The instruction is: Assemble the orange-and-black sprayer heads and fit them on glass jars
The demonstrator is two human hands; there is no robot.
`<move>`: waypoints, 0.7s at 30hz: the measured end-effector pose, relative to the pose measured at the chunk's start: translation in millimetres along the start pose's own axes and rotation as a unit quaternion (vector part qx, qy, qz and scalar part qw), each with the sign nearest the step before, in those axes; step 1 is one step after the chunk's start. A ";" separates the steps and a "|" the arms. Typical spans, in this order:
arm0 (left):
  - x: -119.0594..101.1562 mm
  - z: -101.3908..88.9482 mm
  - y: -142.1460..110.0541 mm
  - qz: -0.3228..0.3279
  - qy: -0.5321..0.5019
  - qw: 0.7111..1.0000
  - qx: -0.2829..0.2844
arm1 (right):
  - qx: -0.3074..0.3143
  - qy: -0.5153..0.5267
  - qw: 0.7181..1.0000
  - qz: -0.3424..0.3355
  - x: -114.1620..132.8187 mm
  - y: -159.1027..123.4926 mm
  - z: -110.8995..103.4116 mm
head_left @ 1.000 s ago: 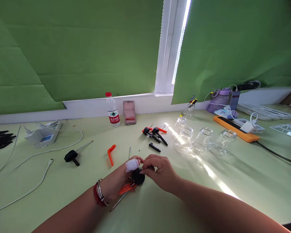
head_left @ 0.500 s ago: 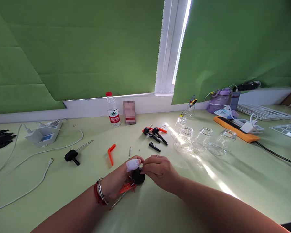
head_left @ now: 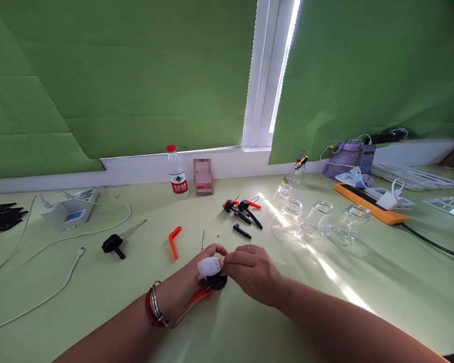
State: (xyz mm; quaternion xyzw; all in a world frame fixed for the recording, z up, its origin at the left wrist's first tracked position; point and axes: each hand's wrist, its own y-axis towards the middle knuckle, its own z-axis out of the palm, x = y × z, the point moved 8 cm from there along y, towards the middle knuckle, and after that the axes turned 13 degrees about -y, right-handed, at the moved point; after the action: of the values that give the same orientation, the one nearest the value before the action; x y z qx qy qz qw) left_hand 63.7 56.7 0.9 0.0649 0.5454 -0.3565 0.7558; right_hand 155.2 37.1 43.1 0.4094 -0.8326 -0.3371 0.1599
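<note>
My left hand [head_left: 191,282], with a white bandage on the thumb and bracelets at the wrist, is closed around a small tool with a black round knob [head_left: 216,281], an orange lever [head_left: 194,298] and a thin metal rod. My right hand [head_left: 251,272], a ring on one finger, pinches at the top of the black knob. Both hands meet low over the pale green table [head_left: 363,282] near its front edge.
Loose parts lie beyond the hands: an orange lever [head_left: 173,238], a metal pin [head_left: 203,239], black and orange handles [head_left: 242,209], a black T-handle with rod [head_left: 115,243]. Several clear glass jars [head_left: 318,217] stand at the right, a water bottle [head_left: 177,174] behind, white cables [head_left: 60,237] at the left.
Both hands stayed together on the black knob and shifted slightly lower in view. My right fingers closed further over the top of the knob.
</note>
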 end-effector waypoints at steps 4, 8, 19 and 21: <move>-13.4 1.1 -4.0 0.071 0.160 0.984 -0.012 | -0.012 -0.008 1.000 -0.028 4.1 -1.2 -4.6; -22.0 -1.1 -8.5 0.123 0.330 0.934 -0.061 | -0.031 0.007 0.999 -0.001 -0.7 0.9 -9.2; -23.7 -6.9 -12.6 0.162 0.398 0.896 -0.114 | -0.028 0.071 0.995 0.060 -7.8 0.6 -2.5; -23.1 -7.4 -12.4 0.162 0.402 0.894 -0.117 | -0.025 0.086 0.993 0.071 -9.5 0.1 -0.8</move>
State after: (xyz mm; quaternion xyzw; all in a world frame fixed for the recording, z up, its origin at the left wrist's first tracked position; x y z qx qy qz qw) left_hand 46.9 62.0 21.7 0.2014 0.8223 -0.1059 0.5216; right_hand 161.4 44.3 43.8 0.3722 -0.8341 -0.3095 0.2646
